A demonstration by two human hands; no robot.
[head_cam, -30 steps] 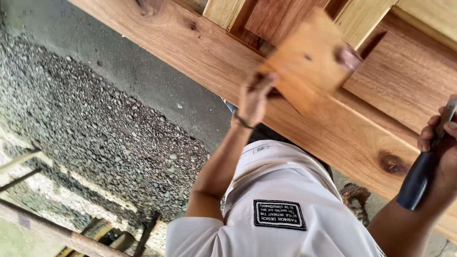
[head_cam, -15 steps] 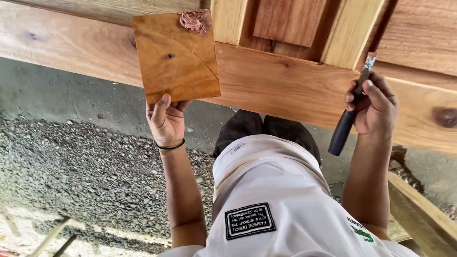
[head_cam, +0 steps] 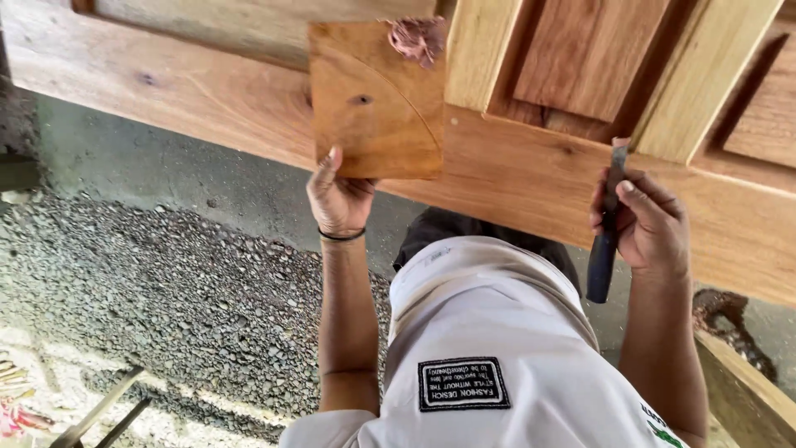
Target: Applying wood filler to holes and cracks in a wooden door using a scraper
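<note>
My left hand point(head_cam: 338, 199) grips the lower edge of a square wooden board point(head_cam: 377, 99) and holds it flat against the bottom rail of a wooden panelled door point(head_cam: 531, 166). A lump of reddish-brown filler paste point(head_cam: 417, 37) sits on the board's upper right corner. A curved line runs across the board, with a small dark knot near its middle. My right hand point(head_cam: 645, 222) is closed around the dark handle of a putty knife point(head_cam: 605, 224), whose narrow blade points up at the door rail.
The door lies across the top of the view, with raised panels point(head_cam: 580, 58) and pale stiles point(head_cam: 485, 50). Below are a grey concrete strip and gravel ground point(head_cam: 149, 282). A wooden beam point(head_cam: 746, 390) sits at lower right, thin sticks point(head_cam: 99, 411) at lower left.
The board has shifted right and up along the door rail in my left hand. My right hand with the putty knife has risen slightly toward the rail.
</note>
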